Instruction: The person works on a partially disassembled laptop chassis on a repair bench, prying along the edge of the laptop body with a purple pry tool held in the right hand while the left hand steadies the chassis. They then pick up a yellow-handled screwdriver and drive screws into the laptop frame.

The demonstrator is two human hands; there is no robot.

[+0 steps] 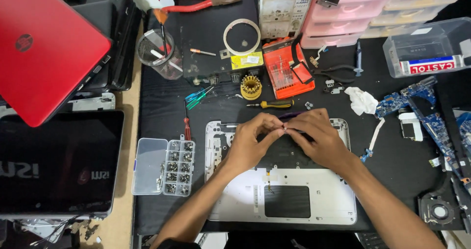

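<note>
A: We log both hands over the silver laptop palmrest. The left hand has its fingers curled in, tips pinched; the right hand likewise, fingertips meeting the left's.

B: We note a thin dark purple tool at that meeting point, just past the knuckles. Which hand grips it, we cannot tell.

A: Agreed. Just beyond the fingertips lies a yellow-handled screwdriver. Out past the left wrist sits the clear screw box, lid open.

B: Off beyond the right hand we record a white cloth and a blue circuit board.
</note>
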